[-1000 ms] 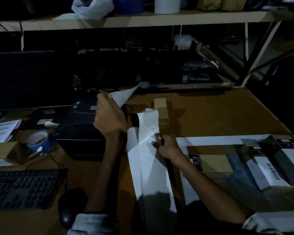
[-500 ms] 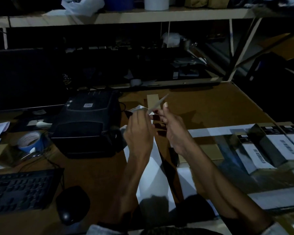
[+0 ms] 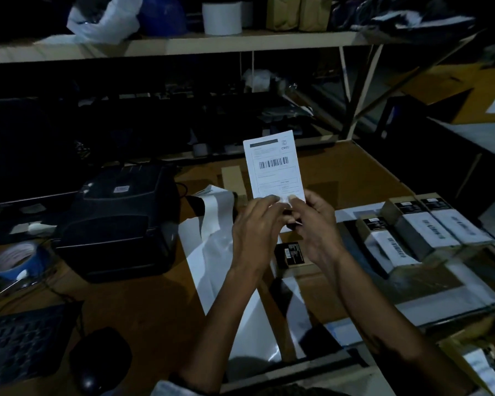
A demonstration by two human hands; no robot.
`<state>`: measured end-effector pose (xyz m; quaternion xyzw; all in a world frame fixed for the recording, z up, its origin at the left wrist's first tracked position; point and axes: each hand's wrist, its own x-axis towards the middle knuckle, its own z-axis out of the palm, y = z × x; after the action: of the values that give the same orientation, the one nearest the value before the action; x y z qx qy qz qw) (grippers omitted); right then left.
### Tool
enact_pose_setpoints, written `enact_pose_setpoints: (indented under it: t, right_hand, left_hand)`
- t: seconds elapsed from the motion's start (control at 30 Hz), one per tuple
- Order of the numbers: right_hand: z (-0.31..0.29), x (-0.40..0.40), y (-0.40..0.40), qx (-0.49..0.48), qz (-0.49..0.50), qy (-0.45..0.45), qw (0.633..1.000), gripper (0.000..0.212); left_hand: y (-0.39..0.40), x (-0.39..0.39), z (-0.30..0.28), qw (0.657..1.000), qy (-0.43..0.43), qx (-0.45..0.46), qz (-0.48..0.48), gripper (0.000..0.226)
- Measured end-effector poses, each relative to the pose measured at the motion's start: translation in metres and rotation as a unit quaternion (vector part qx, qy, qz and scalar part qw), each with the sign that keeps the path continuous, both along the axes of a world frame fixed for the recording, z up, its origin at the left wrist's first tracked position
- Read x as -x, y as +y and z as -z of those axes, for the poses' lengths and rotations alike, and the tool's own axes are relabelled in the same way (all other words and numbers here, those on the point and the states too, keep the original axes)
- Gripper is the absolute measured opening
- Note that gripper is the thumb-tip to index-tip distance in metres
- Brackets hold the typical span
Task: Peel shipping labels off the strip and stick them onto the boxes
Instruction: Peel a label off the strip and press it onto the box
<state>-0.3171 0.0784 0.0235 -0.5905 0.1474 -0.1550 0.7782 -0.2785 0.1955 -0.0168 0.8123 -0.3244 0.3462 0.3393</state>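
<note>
Left hand and right hand both pinch the bottom edge of one shipping label, fingers curled tight, holding it upright above the desk, barcode facing the camera. The strip trails from the black printer; labelled boxes sit right.

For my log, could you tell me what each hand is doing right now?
Left hand: pinching the shipping label at its bottom edge.
Right hand: pinching the same label.

Label printer left on desk; backing strip runs from it toward viewer; labelled boxes right; tape roll, keyboard far left.
</note>
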Motion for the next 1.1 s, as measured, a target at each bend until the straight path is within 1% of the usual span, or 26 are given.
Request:
enact_pose_setpoints:
  t: [0.03, 0.13, 0.23, 0.27, 0.33, 0.4, 0.5, 0.6, 0.67, 0.77, 0.87, 0.93, 1.03, 1.1]
  right_hand:
    - [0.001, 0.003, -0.006, 0.002, 0.005, 0.006, 1.0, 0.014]
    - [0.009, 0.012, -0.024, 0.0, 0.018, 0.027, 0.999, 0.01]
    - [0.022, 0.024, -0.042, 0.018, 0.015, 0.053, 0.998, 0.017]
    - [0.026, 0.029, -0.047, 0.024, 0.01, 0.062, 0.998, 0.019]
    - [0.032, 0.043, -0.057, 0.024, 0.005, 0.076, 0.997, 0.022]
    - [0.037, 0.057, -0.064, 0.001, 0.002, 0.082, 0.997, 0.021]
    - [0.049, 0.076, -0.072, -0.022, -0.001, 0.09, 0.996, 0.02]
    - [0.064, 0.093, -0.083, -0.014, 0.003, 0.114, 0.993, 0.018]
    - [0.072, 0.099, -0.088, -0.018, 0.008, 0.117, 0.993, 0.017]
    - [0.08, 0.103, -0.095, -0.026, 0.044, 0.113, 0.992, 0.018]
    - [0.088, 0.101, -0.102, -0.046, 0.083, 0.111, 0.989, 0.028]
    - [0.094, 0.1, -0.105, -0.061, 0.089, 0.127, 0.986, 0.036]
    - [0.1, 0.1, -0.108, -0.079, 0.094, 0.141, 0.982, 0.03]
    - [0.104, 0.099, -0.108, -0.104, 0.098, 0.149, 0.978, 0.028]
  left_hand:
    - [-0.003, 0.001, -0.002, 1.0, 0.008, 0.025, -0.004, 0.025]
    - [-0.013, 0.005, -0.017, 0.99, 0.07, 0.123, -0.027, 0.028]
    - [-0.021, 0.001, -0.033, 0.97, 0.123, 0.203, -0.059, 0.034]
    - [-0.024, -0.001, -0.038, 0.96, 0.156, 0.226, -0.056, 0.037]
    - [-0.031, -0.007, -0.041, 0.932, 0.257, 0.251, -0.038, 0.046]
    - [-0.037, -0.011, -0.04, 0.91, 0.341, 0.237, -0.015, 0.05]
    - [-0.045, -0.013, -0.029, 0.9, 0.394, 0.182, 0.032, 0.039]
    - [-0.057, -0.004, -0.022, 0.901, 0.411, 0.129, 0.057, 0.032]
    - [-0.066, 0.002, -0.021, 0.892, 0.428, 0.117, 0.085, 0.021]
    - [-0.085, 0.003, -0.018, 0.892, 0.43, 0.102, 0.092, 0.014]
    - [-0.097, -0.002, -0.02, 0.89, 0.427, 0.097, 0.129, 0.014]
    - [-0.107, -0.007, -0.024, 0.893, 0.419, 0.071, 0.148, 0.014]
    - [-0.122, -0.017, -0.023, 0.888, 0.423, 0.035, 0.179, 0.012]
    - [-0.129, -0.025, -0.018, 0.881, 0.437, 0.019, 0.181, 0.008]
